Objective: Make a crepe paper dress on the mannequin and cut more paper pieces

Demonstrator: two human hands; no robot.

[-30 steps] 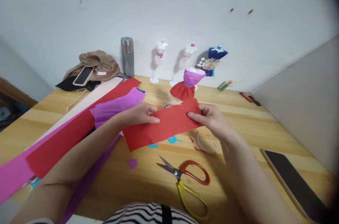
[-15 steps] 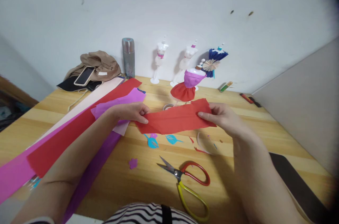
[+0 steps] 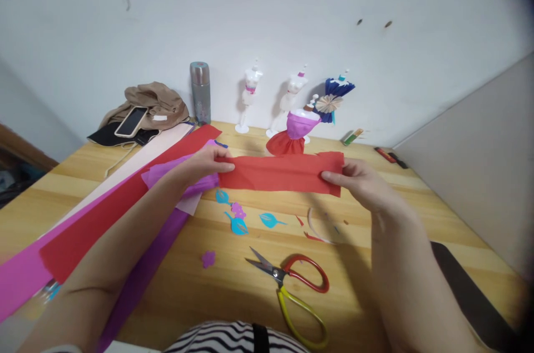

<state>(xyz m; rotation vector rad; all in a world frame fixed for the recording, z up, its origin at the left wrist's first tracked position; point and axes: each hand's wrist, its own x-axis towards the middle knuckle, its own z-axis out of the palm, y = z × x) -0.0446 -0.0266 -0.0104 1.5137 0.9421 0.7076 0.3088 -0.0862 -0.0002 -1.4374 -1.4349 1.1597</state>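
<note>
A red strip of crepe paper is stretched level above the table between my hands. My left hand pinches its left end, thumb in front. At the other end my right hand grips the strip between thumb and fingers. Just behind it stands a small mannequin in a purple top and red skirt. Blue paper leaves and purple paper flowers lie below the strip. Nearer to me rest open scissors with one red and one yellow handle.
Long red and purple paper sheets cover the left side. A steel flask, two white mannequins and a blue-dressed one stand along the wall. A phone rests on a black cap by brown cloth. A dark board lies at right.
Both hands have risen slightly and drawn apart, pulling the red strip from a slant to level and taut. Another blue leaf now shows beneath it.
</note>
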